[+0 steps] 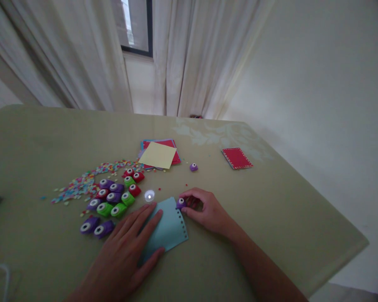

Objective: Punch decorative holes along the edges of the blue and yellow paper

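Gripping a purple punch between right fingers, blue paper under spread left fingers

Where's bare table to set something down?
Widest patch: right side, between the right hand, red punched-edge card and table edge. Another: far left, behind the confetti. Crowded: left of the light-blue paper, with craft punches, confetti and the left hand; right fingers grip a purple punch at the paper's edge.

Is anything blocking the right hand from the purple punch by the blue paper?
Nothing visible: the right hand holds the purple punch at the upper right corner of the blue paper. The left hand rests on it, away from the punch.
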`<state>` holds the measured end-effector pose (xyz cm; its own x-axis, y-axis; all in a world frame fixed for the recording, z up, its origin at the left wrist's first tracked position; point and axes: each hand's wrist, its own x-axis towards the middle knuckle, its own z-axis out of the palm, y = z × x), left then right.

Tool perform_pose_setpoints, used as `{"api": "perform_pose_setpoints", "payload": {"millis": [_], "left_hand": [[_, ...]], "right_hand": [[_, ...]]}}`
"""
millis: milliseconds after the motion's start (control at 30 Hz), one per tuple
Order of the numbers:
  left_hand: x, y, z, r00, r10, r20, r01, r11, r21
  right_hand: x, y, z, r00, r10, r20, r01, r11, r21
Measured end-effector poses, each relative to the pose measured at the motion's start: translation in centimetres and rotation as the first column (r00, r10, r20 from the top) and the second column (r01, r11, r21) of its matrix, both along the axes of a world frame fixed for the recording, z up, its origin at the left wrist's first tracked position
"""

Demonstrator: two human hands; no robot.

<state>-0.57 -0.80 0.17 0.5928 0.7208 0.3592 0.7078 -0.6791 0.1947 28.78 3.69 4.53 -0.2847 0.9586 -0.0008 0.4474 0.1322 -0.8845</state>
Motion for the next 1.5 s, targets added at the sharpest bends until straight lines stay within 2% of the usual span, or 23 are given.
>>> {"api": "perform_pose_setpoints", "payload": {"millis": [200,367,667,1167,1400,1500], "left_hand": [[-0.07,-0.18,0.69,0.999,-0.038,-0.027,0.038,0.999,0.019],[0.01,-0.13,0.62,0.998,-0.044,-0.044,0.046,0.998,0.042],[0.13,0.0,0.89,0.998,-0.036,-0.046,0.038,0.998,0.04],[0.08,-0.05,0.96,0.997,-0.05,-0.055,0.054,0.996,0.069],[0.1,-0.04,0.85,0.997,-0.049,-0.058,0.052,0.997,0.055],[0.1,-0.01,0.86,0.996,-0.057,-0.062,0.062,0.995,0.073]], "right_hand": [[-0.08,0.02,0.17,0.999,0.017,0.038,-0.017,1.0,-0.006],[-0.13,0.01,0.27,0.998,0.042,0.039,-0.043,0.998,0.036],[0.22,-0.03,0.56,0.996,0.085,0.027,-0.086,0.996,0.018],[0.34,0.08,0.25,0.996,0.092,0.003,-0.092,0.995,0.032],[0.21,0.09,0.44,0.996,0.087,-0.009,-0.087,0.996,0.016],[0.11,0.05,0.53,0.998,0.064,-0.026,-0.064,0.998,-0.029]]}}
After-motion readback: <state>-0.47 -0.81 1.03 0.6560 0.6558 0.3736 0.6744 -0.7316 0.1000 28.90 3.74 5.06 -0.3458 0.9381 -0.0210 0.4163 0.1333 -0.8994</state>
